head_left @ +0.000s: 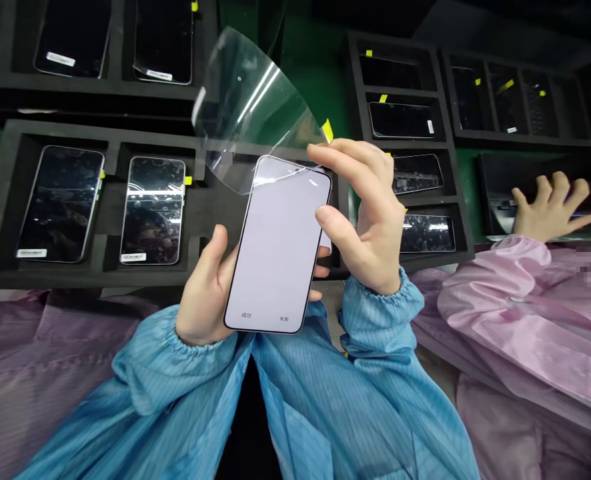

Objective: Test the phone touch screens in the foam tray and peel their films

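Observation:
My left hand [208,287] is wrapped round a smartphone [278,247] from behind, thumb along its left side and fingertips showing at its right edge. The phone's lit screen is pale, with a short Chinese label in each lower corner. A clear protective film [255,100] with a yellow tab [327,131] rises in a curl from the phone's top end, its lower part still lying over the upper screen. At the upper right is my right hand [370,213], thumb and index finger apart. Its index fingertip is at the film's edge; the thumb tip is by the phone's right edge.
Behind the phone lies a black foam tray [113,148] holding dark phones [153,213]. Another tray [5,79] is at upper left; more trays [405,147] stand on the right. A co-worker's hand [550,207] in a pink sleeve reaches in at far right.

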`<state>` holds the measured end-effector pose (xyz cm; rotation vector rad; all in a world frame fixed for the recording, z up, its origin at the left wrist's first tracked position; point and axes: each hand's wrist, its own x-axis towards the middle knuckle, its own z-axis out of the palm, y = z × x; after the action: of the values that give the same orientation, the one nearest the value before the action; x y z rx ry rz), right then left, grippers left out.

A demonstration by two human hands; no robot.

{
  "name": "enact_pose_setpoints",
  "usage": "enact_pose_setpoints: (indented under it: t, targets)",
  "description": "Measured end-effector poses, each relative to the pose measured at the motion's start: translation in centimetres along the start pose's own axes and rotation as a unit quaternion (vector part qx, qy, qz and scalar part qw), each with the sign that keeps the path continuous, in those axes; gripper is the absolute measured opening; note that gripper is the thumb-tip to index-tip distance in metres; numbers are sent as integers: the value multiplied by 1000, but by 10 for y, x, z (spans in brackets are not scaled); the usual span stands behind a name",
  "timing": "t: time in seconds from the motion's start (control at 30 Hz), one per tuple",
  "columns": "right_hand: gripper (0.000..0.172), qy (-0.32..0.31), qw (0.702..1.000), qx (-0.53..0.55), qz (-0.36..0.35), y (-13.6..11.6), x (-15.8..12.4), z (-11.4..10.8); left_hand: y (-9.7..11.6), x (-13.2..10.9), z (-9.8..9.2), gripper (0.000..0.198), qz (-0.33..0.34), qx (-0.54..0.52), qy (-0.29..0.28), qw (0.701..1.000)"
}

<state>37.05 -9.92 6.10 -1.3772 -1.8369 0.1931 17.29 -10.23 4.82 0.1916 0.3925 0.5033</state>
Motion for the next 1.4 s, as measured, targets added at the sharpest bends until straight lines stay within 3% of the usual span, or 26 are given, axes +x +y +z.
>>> enact_pose_setpoints:
  t: [0.57,0.63,0.8,0.97,1.1,1.2,1.3,1.4]
  targets:
    - [36,-4,1000,-14,-12,-3,-2,-6,0,-2,-3,70,5,22,-38,999]
    - [41,-15,999,-21,-24,-7,-1,-8,-3,-2,-4,69,4,10,-20,1000]
    - [67,-49,993,-98,-32,-17,1,-7,-12,-1,-6,74,41,10,129,991]
    - [61,-14,992,-119,-34,-19,2,-1,-11,-1,-6,66,21,38,69,997]
    - [64,-38,990,-129,-32,-22,3,0,-9,-2,-10,72,41,38,107,993]
    - [58,-4,990,-135,-27,-22,5,1,-9,-3,-12,71,37,40,81,995]
    - [68,-31,991,-125,-48,-20,5,3,-9,-3,-12,70,50,47,92,993]
    - [63,-24,990,-132,-50,-18,5,4,-10,-2,-11,68,61,50,96,992]
